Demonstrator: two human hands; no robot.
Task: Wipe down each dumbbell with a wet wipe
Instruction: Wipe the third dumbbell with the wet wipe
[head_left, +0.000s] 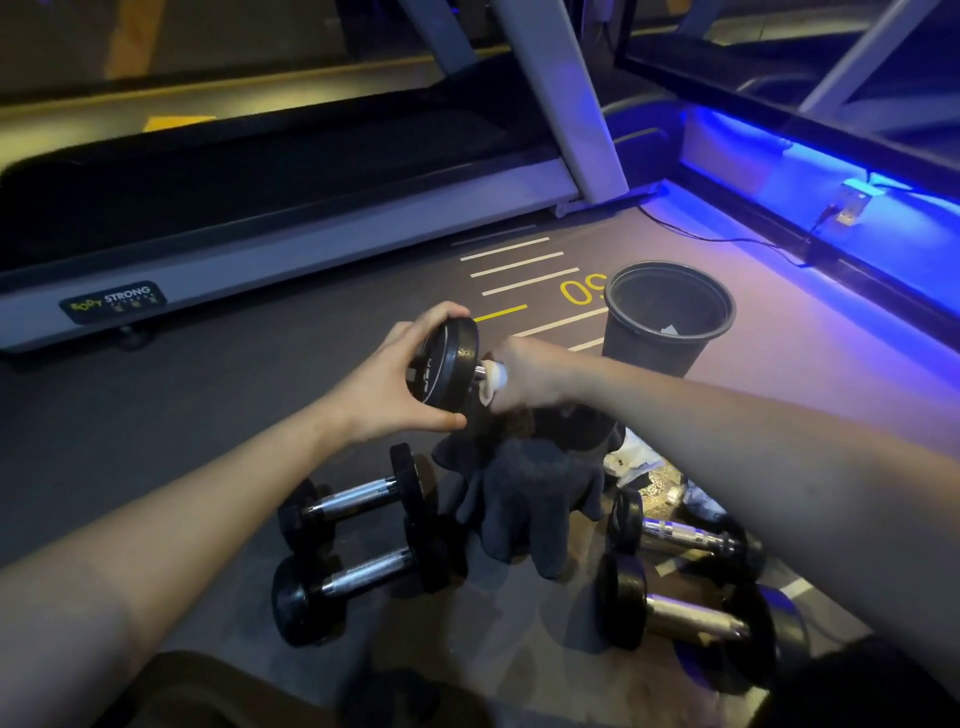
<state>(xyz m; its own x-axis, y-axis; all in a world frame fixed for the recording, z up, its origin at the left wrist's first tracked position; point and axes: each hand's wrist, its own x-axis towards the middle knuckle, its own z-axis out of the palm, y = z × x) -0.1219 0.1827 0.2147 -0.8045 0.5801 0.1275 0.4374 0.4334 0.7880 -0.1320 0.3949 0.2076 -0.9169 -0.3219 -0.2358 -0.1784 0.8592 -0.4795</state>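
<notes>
A black dumbbell (445, 366) is lifted above the floor. My left hand (387, 387) grips its near round head, thumb below and fingers over the top. My right hand (530, 374) is wrapped round the chrome handle with a white wet wipe (493, 382) bunched between palm and bar; the far head is hidden behind that hand. Two dumbbells (358, 499) (363, 574) lie on the floor at the lower left. Two more dumbbells (680, 535) (691, 618) lie at the lower right, partly behind my right forearm.
A dark cloth (524, 499) is heaped on the floor between the dumbbell pairs. A black bin (667, 317) with a scrap inside stands behind my right hand. A wipe packet (636, 462) lies beside the cloth. A treadmill (249, 218) runs along the left; a cable (727, 239) crosses the floor.
</notes>
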